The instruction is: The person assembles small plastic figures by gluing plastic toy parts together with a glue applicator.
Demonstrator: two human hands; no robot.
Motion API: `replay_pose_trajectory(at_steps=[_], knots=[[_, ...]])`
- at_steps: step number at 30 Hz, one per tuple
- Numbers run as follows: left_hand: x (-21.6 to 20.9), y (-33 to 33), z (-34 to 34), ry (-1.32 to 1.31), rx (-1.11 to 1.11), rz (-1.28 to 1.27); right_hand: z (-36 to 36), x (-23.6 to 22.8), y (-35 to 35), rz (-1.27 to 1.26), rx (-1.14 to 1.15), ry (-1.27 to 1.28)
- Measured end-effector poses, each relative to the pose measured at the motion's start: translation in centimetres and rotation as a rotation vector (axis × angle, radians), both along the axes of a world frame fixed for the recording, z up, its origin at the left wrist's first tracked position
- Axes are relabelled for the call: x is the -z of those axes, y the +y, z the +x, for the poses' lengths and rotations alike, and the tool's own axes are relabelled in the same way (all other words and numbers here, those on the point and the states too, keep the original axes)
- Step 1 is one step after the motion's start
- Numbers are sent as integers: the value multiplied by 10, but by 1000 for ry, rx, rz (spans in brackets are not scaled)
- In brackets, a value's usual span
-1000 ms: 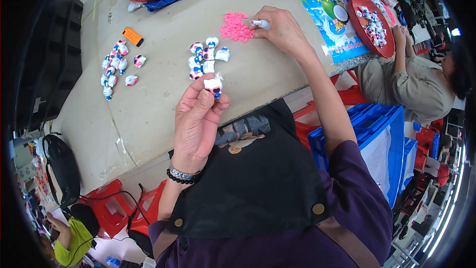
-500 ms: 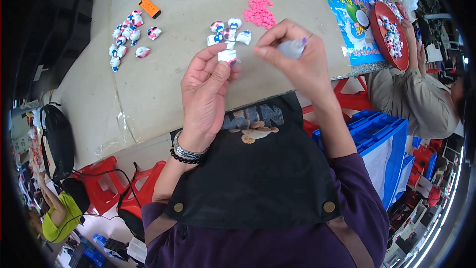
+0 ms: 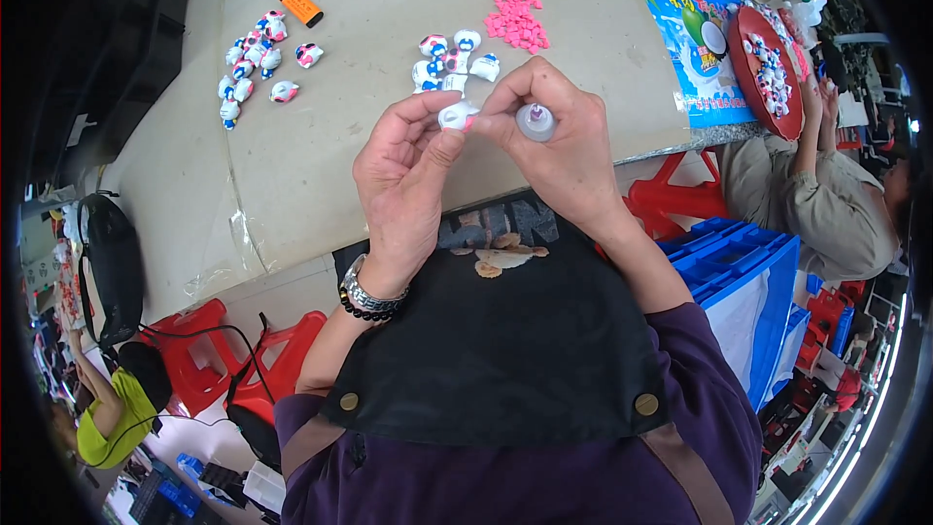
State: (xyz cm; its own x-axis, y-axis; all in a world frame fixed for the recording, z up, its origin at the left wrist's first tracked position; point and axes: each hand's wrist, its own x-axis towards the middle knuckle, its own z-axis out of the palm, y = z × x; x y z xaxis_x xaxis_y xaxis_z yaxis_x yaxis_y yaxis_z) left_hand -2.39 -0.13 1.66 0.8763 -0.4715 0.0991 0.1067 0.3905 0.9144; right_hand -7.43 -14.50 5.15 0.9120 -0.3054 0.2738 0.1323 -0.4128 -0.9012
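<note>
My left hand (image 3: 403,180) pinches a small white toy figure (image 3: 457,117) between thumb and fingers. My right hand (image 3: 564,141) comes in from the other side, its thumb and forefinger pressing a tiny pink piece (image 3: 470,122) against that figure. The same hand keeps a small translucent squeeze bottle (image 3: 535,122) with a purplish tip tucked in its curled fingers. Just beyond the hands stands a cluster of white, blue and pink figures (image 3: 455,60). A heap of loose pink pieces (image 3: 516,21) lies farther back to the right.
More figures (image 3: 255,56) and an orange box (image 3: 301,7) lie on the left of the table (image 3: 321,165). At the right are a blue printed sheet (image 3: 680,39) and a red tray (image 3: 743,87) of figures, by a co-worker (image 3: 816,185). Blue crates (image 3: 739,272) stand beside me.
My right hand has moved left to the figure, bringing the pink piece against it. The bottle has swung with its tip toward the camera. My left hand has turned the figure.
</note>
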Motion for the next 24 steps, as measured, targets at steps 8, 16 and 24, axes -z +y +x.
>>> replay_pose_trajectory(at_steps=[8, 16, 24], knots=[[0, 3, 1, -61, 24, 60, 0, 12, 3, 96, 86, 12], [1, 1, 4, 38, 67, -4, 3, 27, 4, 40, 164, -188], [3, 2, 5, -99, 45, 90, 5, 32, 8, 182, 143, -214]])
